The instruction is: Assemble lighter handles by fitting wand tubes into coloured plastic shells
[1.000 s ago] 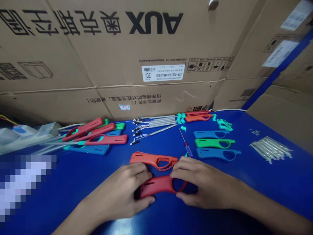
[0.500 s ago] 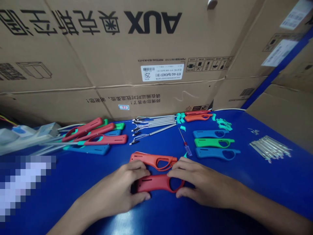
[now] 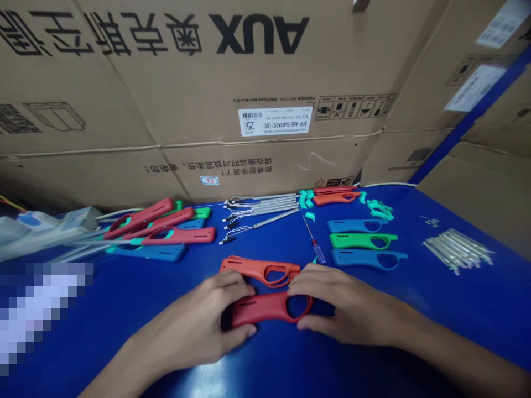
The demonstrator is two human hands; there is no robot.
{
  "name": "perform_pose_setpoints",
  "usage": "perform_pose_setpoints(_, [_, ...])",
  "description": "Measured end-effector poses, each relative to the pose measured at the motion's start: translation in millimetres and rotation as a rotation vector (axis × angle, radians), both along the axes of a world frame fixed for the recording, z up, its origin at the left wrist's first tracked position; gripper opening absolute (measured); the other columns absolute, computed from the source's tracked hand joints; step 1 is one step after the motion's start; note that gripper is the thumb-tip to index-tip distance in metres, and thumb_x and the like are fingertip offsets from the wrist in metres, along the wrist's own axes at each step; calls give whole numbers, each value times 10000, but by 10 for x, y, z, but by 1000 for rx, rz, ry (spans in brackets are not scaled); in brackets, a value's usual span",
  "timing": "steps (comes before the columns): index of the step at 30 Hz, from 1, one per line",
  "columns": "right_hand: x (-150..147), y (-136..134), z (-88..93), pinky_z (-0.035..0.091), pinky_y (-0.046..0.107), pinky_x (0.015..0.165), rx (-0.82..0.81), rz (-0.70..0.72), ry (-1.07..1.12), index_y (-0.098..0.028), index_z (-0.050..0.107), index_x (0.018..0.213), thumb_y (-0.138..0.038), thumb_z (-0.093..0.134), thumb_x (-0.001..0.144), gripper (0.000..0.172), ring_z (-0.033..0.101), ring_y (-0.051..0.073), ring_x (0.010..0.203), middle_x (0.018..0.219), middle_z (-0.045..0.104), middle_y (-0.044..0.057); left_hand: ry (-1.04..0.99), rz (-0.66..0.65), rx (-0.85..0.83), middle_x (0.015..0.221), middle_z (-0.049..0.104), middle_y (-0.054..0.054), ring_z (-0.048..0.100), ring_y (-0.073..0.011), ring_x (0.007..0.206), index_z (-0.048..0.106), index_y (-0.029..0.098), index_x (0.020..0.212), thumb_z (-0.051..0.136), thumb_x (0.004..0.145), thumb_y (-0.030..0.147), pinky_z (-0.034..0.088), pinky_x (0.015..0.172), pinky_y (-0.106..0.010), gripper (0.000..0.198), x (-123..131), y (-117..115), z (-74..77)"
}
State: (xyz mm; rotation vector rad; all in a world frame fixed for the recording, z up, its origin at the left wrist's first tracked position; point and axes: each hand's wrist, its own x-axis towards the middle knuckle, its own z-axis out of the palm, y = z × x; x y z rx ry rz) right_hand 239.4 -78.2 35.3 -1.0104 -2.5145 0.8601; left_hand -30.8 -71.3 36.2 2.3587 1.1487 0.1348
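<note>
A red lighter handle (image 3: 263, 308) lies flat on the blue table, its round trigger opening to the right. My left hand (image 3: 215, 312) grips its left end, thumb below and fingers above. Around the right end curl the fingers and thumb of my right hand (image 3: 327, 304), by the trigger loop. Just behind it rests an orange lighter handle (image 3: 253, 270), close to the fingertips of both hands. A screwdriver (image 3: 317, 249) with a purple clear grip lies beyond my right hand, a bit of teal plastic beside it.
Assembled lighters (image 3: 178, 236) are piled at left near a power strip (image 3: 78, 224). Metal lighter tubes (image 3: 269, 210) with wires lie at the back. Blue handles (image 3: 369, 260), a green handle (image 3: 357, 241), teal pieces (image 3: 379, 209) and clear packets (image 3: 454, 249) are at right. Cardboard (image 3: 186, 121) walls the back.
My right hand's fingers have shifted slightly along the right end of the red handle. Otherwise the hands and parts keep nearly the same places.
</note>
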Motion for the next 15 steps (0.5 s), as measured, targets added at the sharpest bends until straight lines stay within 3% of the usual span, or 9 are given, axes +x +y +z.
perform_pose_setpoints(7, [-33,-7,15,375,319,976,65,58,-50,-220,624,1064,-251,664,866,205,564,174,1018,1068,667,13,-26,-4,5,956,621,-23,621,-203,831,617,224,960,620,762,230,496,750,-320,198,28,-12,-19])
perform_pose_setpoints(15, [-32,-18,-34,368,334,996,94,50,-65,-212,636,1038,-324,755,786,300,568,192,1003,1035,680,17,-16,-24,-27,964,597,-19,611,-194,840,632,231,970,613,787,232,482,765,-312,185,22,-18,-8])
